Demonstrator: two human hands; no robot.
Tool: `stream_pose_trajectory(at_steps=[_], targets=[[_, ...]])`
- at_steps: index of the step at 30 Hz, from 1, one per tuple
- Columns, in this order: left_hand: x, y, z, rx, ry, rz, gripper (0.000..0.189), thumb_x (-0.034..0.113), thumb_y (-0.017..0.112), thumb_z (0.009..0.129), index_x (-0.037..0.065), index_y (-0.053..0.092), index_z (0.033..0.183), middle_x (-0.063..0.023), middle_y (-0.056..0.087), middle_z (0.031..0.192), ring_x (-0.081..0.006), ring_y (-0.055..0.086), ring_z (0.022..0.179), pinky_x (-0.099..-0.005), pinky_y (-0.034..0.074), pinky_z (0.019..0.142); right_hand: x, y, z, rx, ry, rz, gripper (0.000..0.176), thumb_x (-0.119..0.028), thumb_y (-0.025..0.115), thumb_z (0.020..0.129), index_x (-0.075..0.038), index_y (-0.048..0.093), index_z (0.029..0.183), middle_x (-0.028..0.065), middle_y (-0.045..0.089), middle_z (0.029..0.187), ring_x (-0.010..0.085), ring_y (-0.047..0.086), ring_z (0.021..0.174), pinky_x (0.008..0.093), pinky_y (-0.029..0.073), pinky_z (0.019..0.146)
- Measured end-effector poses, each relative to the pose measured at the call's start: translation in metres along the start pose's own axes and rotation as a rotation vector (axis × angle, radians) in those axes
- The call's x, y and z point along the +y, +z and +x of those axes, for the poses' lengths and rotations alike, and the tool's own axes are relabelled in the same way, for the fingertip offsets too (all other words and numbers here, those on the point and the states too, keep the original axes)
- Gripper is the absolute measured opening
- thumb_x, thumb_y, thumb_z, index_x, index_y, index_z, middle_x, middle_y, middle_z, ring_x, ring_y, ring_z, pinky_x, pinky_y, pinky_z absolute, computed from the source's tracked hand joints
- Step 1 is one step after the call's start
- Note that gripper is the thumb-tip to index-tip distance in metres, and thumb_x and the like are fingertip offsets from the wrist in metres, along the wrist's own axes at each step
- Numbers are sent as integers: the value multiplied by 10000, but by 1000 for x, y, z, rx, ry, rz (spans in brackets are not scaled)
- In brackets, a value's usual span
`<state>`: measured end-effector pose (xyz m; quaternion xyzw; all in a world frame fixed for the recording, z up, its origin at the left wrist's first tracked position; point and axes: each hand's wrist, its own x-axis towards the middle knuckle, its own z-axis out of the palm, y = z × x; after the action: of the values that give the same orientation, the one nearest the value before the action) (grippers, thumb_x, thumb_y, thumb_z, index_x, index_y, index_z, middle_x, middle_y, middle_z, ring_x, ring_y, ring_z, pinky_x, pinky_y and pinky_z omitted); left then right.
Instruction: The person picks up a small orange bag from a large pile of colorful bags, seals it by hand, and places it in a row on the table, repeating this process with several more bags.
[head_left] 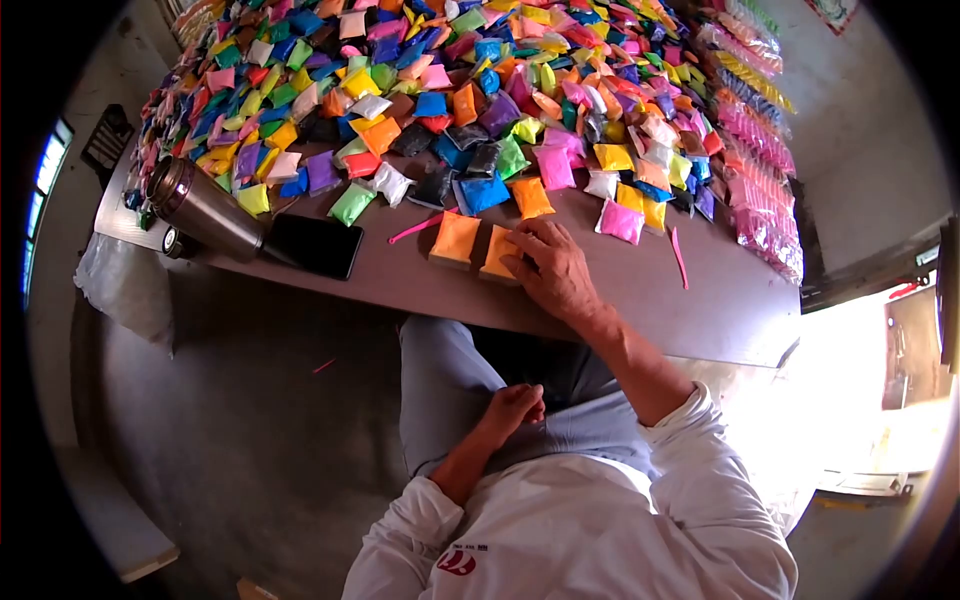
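My right hand (550, 265) is at the table's near edge, its fingers bent over the right one of two orange packets (495, 262) and gripping it. Part of that packet is hidden under the fingers. Just left of it lies the other orange packet (455, 238), apart from the hand; each seems to sit on a pale layer beneath. My left hand (515, 408) rests over my lap with its fingers curled closed. Whatever it may hold is hidden. A pink plastic strip (415, 228) lies beside the left orange packet.
A big heap of small coloured packets (430, 105) covers the back of the table (610, 290). To the left are a steel flask (205, 208) lying tilted and a black phone (313, 247). Bundled clear bags of pink strips (765, 200) line the right side. Another pink strip (680, 258) lies nearer.
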<state>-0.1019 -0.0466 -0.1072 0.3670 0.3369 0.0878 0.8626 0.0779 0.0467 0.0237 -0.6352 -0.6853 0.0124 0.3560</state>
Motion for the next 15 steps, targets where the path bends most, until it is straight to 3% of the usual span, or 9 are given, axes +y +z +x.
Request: stream_pose_trajectory(at_steps=[6,10,13,15], targets=[[-1,-7,4,-27,-27,-18,337,354,552,900,42,574,774,-34,581,719,-112,566,661,-243,472,644,-3,6,1,97,78,-56,398,-182,681,747,-24,578,1098,158,556,1034,334,530,963,398,440,844],[-2,-8,6,-44,-28,-52,334,350,553,900,47,568,761,-33,581,718,-112,566,664,-244,471,643,2,10,0,91,129,-117,404,-208,696,737,-16,573,1070,159,555,1046,332,520,986,402,428,855],[0,-10,5,-68,-5,-63,318,341,561,896,56,568,754,-30,581,718,-112,562,656,-244,467,636,7,7,-2,117,60,-55,359,-207,687,750,-20,550,1024,151,565,1004,312,550,919,381,451,803],[1,-11,4,-58,-9,-46,306,331,563,896,61,569,753,-29,581,719,-113,560,660,-248,465,641,4,-1,-6,50,262,254,309,-161,655,772,-33,505,1010,140,567,940,297,570,810,351,467,726]])
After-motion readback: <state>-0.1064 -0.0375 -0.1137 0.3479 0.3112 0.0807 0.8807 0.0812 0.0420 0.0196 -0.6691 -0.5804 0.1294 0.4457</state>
